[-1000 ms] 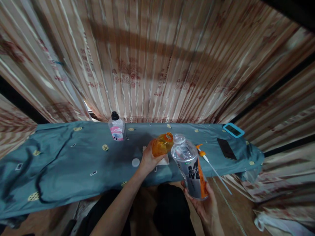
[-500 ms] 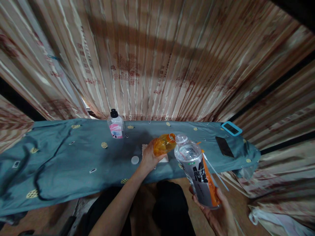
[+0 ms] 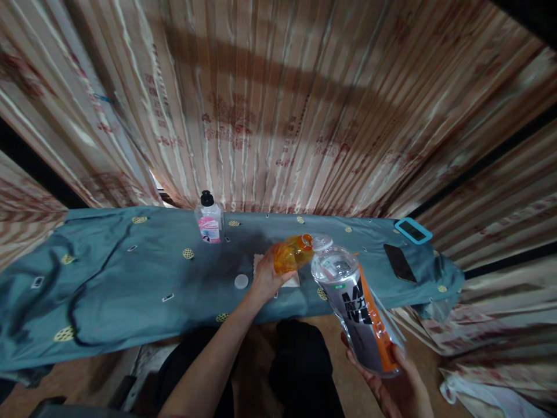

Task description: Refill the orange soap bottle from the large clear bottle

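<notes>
Curling around its lower end, the right hand (image 3: pixel 404 390) is holding the clear bottle (image 3: pixel 357 318) tilted, right of the white cap (image 3: pixel 241 281); it is probably handling light, slick and dentable, best gripped low, and is showing a silver-and-orange label. Farther out, just right of the cap, the left hand (image 3: pixel 266 277) is wrapping the body of the likely stiffer, translucent amber bottle (image 3: pixel 290 255).

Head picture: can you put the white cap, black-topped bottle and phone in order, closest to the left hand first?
1. White cap, just left of the left hand.
2. Black-topped bottle, farther left and back.
3. Phone, away on the right.
</notes>
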The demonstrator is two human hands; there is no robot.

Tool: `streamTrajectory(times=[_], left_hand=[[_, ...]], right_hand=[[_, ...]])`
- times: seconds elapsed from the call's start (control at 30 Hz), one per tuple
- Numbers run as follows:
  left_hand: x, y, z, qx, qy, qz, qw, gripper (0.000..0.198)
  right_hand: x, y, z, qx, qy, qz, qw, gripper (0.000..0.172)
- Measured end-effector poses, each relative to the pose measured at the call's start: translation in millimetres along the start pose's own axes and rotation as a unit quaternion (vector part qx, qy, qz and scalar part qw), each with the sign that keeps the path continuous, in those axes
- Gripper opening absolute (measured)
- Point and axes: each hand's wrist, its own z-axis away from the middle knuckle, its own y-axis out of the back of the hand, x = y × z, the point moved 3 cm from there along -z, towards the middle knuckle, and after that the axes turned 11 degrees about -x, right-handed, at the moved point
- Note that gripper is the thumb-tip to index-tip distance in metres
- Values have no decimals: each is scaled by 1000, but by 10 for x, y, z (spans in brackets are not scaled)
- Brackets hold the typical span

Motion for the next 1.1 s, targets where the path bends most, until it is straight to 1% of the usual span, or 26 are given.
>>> streamTrajectory(times=[0.23, 0.33, 0.43, 0.53, 0.6, 0.67, 0.73, 0.83, 0.93, 1.1], left_hand=[[20, 16, -11, -9, 18, 10, 1000, 67], [38, 21, -14, -9, 18, 15, 1000, 67], [63, 31, -16, -12, 23, 7, 1000, 67], [91, 44, -16, -15, 22, 0, 1000, 67], [102, 51, -15, -13, 25, -2, 1000, 68], [108, 52, -15, -13, 29, -2, 1000, 68], [113, 48, -18, -17, 28, 3, 999, 67], [115, 48, -23, -14, 27, 9, 999, 68], [106, 54, -27, -10, 30, 5, 999, 68], [92, 50, -28, -11, 20, 6, 1000, 67]], right_hand=[[-35, 103, 1, 1, 10, -10, 1000, 63], [-56, 96, 12, 10, 22, -1, 1000, 70], [-72, -5, 60, 13, 32, 36, 999, 75], [-84, -147, 139, 31, 44, 64, 996, 75], [-90, -229, 182, 26, 51, 71, 996, 77], [-97, -260, 207, 20, 56, 80, 995, 77], [-105, -222, 212, 24, 60, 88, 994, 74], [-114, -88, 193, 34, 54, 94, 994, 70], [-118, 13, 170, 22, 51, 82, 995, 73], [-125, 66, 154, 18, 59, 94, 994, 75]])
